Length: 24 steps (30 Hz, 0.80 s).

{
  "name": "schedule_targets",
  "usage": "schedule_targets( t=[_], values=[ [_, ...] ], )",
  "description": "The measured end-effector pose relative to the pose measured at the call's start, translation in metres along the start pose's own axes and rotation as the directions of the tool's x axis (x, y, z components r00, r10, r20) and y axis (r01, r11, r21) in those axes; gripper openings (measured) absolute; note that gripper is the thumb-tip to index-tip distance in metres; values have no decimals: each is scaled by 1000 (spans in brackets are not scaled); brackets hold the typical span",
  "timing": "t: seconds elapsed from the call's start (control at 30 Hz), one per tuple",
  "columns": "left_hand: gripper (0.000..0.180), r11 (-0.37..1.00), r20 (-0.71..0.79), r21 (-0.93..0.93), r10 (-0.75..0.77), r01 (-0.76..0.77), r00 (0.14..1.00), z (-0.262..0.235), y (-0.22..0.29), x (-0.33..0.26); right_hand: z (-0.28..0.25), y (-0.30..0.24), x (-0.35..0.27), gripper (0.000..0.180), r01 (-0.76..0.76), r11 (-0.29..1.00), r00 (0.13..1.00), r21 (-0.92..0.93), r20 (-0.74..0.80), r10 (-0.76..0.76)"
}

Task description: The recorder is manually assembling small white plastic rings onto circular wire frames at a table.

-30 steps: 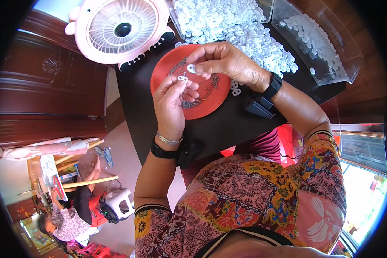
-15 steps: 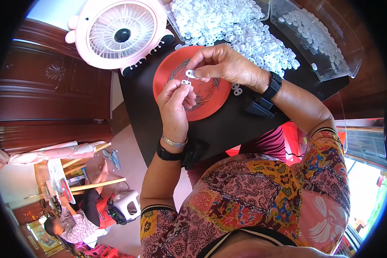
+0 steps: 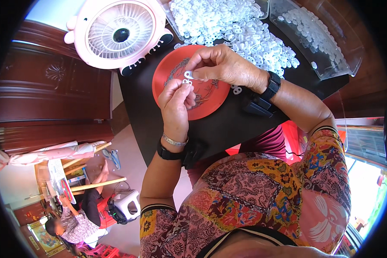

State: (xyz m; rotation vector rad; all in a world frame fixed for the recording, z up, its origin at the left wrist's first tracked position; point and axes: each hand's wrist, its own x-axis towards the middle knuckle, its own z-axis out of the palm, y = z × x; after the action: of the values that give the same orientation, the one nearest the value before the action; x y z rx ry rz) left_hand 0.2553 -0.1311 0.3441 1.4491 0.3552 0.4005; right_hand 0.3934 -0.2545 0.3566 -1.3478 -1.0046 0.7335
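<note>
Above a round red tray (image 3: 219, 101), my two hands meet fingertip to fingertip. My left hand (image 3: 175, 101) pinches a small white two-holed plastic piece (image 3: 186, 81) between thumb and finger. In my right hand (image 3: 223, 66) is another white plastic piece with a hole (image 3: 188, 75), gripped by thumb and forefinger. The two pieces touch or nearly touch; whether they are joined I cannot tell. Thin grey metal pins or wires (image 3: 178, 69) lie scattered on the tray beneath my hands, partly hidden by them.
A large heap of white plastic pieces (image 3: 262, 49) spreads behind the tray. Farther right stands a clear bin (image 3: 344, 71) holding more. A pink fan (image 3: 121, 35) is at the table's back left. A seated person (image 3: 77, 223) works at the lower left.
My right hand has brought its plastic piece slightly left and down, closer to the one in my left hand. The left hand has barely moved.
</note>
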Motion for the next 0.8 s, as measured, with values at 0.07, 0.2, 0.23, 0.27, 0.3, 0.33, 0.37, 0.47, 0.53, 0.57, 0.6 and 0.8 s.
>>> schedule_targets(
  t=[0.07,0.2,0.23,0.27,0.3,0.33,0.37,0.47,0.53,0.57,0.6,0.8],
  values=[
    [18,1000,-7,3,-1,1,1000,0,0,0,3,0,0,15,65,997,998,-45,9,-65],
    [18,1000,-9,6,9,-9,1000,0,-3,0,6,3,-1,14,80,996,997,-35,17,-79],
    [18,1000,-6,2,3,-3,1000,-1,-3,0,6,1,-1,14,98,993,995,-60,16,-97],
    [18,1000,-10,2,3,-3,1000,-1,-3,0,7,1,-1,15,116,990,993,-86,16,-115],
    [17,1000,-10,-14,14,-14,1000,-2,-3,0,9,1,-1,15,116,990,993,-85,20,-115],
    [17,999,-5,-31,24,-24,1000,-1,-3,0,10,1,-2,16,114,991,993,-77,29,-112],
    [17,999,-6,-32,23,-24,1000,0,-3,0,11,1,-3,17,112,991,993,-69,38,-110],
    [18,1000,-5,-31,5,-5,1000,2,-1,-1,13,1,-4,19,147,975,989,-165,22,-145],
    [22,995,10,-102,8,-7,1000,2,-2,-1,14,1,-5,21,161,973,987,-169,28,-158],
    [22,995,9,-102,8,-7,1000,2,-1,-1,14,2,-4,23,175,969,985,-172,36,-171],
    [23,992,19,-122,-12,15,1000,1,-1,-1,13,2,-4,23,175,970,985,-171,37,-171],
    [25,994,49,-100,-34,39,998,-1,-2,1,13,-1,-5,29,323,842,945,-431,95,-314]
  ],
)
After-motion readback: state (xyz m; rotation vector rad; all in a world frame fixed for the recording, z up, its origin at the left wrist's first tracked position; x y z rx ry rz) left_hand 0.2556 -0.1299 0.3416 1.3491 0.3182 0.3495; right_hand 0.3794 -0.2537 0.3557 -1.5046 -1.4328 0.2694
